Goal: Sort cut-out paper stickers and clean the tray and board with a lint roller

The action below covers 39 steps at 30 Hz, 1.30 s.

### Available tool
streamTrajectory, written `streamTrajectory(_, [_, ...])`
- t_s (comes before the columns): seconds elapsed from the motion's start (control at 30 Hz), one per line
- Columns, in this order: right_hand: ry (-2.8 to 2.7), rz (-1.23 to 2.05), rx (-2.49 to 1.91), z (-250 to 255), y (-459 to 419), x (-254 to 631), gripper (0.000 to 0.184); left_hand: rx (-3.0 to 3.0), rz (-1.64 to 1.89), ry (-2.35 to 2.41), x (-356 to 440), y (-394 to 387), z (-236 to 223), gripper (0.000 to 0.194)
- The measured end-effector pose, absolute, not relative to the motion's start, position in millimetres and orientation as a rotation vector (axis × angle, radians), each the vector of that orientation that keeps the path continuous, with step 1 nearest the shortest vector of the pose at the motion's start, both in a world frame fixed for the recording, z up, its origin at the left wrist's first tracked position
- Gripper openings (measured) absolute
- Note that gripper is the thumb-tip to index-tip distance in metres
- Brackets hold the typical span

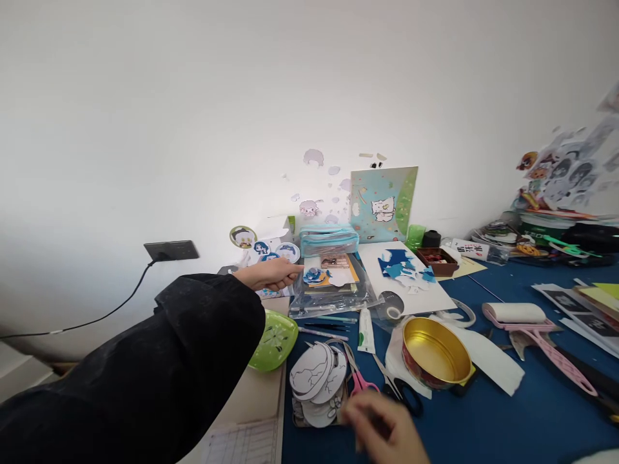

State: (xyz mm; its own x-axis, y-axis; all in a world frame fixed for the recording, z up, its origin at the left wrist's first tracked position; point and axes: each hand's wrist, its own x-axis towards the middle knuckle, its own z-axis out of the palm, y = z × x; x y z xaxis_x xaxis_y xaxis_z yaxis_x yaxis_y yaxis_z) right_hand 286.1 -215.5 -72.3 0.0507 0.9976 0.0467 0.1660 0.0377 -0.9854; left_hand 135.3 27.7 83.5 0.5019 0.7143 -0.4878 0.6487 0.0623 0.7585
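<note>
My left hand (271,274) reaches to the back of the table with its index finger stretched out and the other fingers curled. Its fingertip is at the left edge of a clear plastic bag (314,304), beside blue paper cutouts (316,276) lying on a stack of papers; I cannot tell if it touches them. Low in front, my right hand (384,425) is blurred, its fingers bent. It is nearest to pink-handled scissors (360,381), black-handled scissors (410,396) and a tray of oval paper cutouts (316,377) with line drawings.
A green dish (275,340) sits under my left forearm. To the right are a gold round tin (432,348) and a pink lint roller (546,341). A white tube (366,330) lies mid-table. A light-blue pencil case (329,240) and a picture board (384,203) stand by the wall.
</note>
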Motion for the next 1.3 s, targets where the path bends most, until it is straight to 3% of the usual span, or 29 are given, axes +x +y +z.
streamTrajectory(0.17, [-1.356,0.362,-1.634,-12.4,-122.5,316.3,0.035,1.694,0.043,1.290,114.2,32.6,51.2,0.037])
streamTrajectory(0.47, [-1.616,-0.047,-1.882,-34.5,2.6,322.9,0.017,2.058,0.026,1.189,108.2,49.0,4.7,0.039])
streamTrajectory(0.6, [-1.766,-0.164,-1.911,-41.2,12.4,320.6,0.018,2.338,0.110,1.184,115.3,42.8,0.3,0.032])
streamTrajectory(0.83, [-1.903,-0.291,-1.923,-48.7,22.1,319.7,0.021,2.704,0.048,1.195,123.1,31.3,-12.2,0.043])
streamTrajectory(1.3, [-1.819,-0.282,-1.860,-47.6,20.3,333.9,0.021,2.807,-0.110,1.193,129.4,34.6,-5.2,0.049])
